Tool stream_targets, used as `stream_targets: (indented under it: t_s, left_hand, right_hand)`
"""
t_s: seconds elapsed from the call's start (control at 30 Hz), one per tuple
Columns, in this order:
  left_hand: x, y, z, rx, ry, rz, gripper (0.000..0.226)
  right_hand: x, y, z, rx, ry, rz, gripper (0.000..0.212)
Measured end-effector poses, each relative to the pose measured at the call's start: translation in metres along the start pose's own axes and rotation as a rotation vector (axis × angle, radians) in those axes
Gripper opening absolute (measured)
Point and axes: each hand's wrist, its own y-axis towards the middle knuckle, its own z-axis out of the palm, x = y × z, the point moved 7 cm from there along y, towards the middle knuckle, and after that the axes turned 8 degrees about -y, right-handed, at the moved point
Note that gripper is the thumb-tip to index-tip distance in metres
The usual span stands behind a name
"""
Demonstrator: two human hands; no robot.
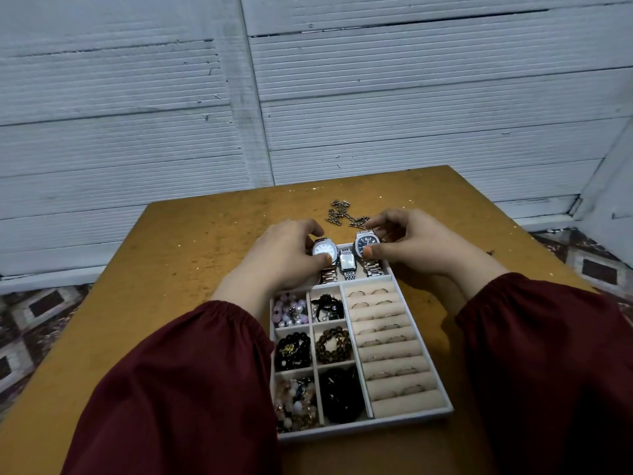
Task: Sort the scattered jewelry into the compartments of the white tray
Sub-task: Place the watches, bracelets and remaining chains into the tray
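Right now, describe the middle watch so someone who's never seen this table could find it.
Find the white tray on the orange table; its far compartment holds three watches side by side. The middle watch is the smallest, rectangular and silver, between the white-faced watch and the dark-faced watch.

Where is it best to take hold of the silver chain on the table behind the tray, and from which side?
Probably pinch the chain at its near end, where the links bunch just beyond the dark watch that the right hand holds; come straight down with that hand once free. It lies flat and loose on the table, so a sideways grip would only push it.
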Motion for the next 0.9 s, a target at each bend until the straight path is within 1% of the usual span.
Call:
stream_targets:
  t_s: [0.1, 0.27, 0.33, 0.4, 0.47, 0.53, 0.63, 0.8, 0.9]
  left_hand:
    - [-0.001, 0.0, -0.001, -0.011, 0.004, 0.003, 0.038]
    - [0.001, 0.0, -0.004, -0.074, -0.005, 0.013, 0.031]
    - [0.003, -0.004, -0.01, -0.163, -0.016, 0.032, 0.029]
    - [0.008, -0.01, -0.019, -0.305, 0.017, 0.047, 0.029]
    - [0.018, -0.018, -0.025, -0.423, 0.057, 0.022, 0.029]
    - [0.032, -0.022, -0.026, -0.472, 0.088, -0.019, 0.031]
    - [0.057, -0.023, -0.026, -0.469, 0.11, -0.073, 0.032]
    - [0.091, -0.019, -0.013, -0.294, 0.168, -0.205, 0.04]
    - [0.099, -0.017, -0.007, -0.247, 0.181, -0.264, 0.045]
  right_hand:
    - [-0.002, 0.002, -0.002, -0.046, 0.027, 0.013, 0.03]
    - [-0.002, 0.001, -0.003, -0.081, 0.016, 0.017, 0.027]
    - [0.001, -0.001, -0.004, -0.126, 0.019, -0.002, 0.022]
    - [0.006, -0.001, -0.008, -0.204, 0.015, -0.025, 0.016]
    - [0.014, -0.001, -0.01, -0.275, -0.008, -0.049, 0.012]
    - [0.023, 0.003, -0.009, -0.297, -0.04, -0.071, 0.012]
    - [0.034, 0.014, -0.008, -0.316, -0.105, -0.082, 0.012]
    - [0.027, 0.042, -0.007, -0.325, -0.213, 0.023, 0.019]
    - [0.022, 0.057, -0.004, -0.259, -0.362, 0.099, 0.012]
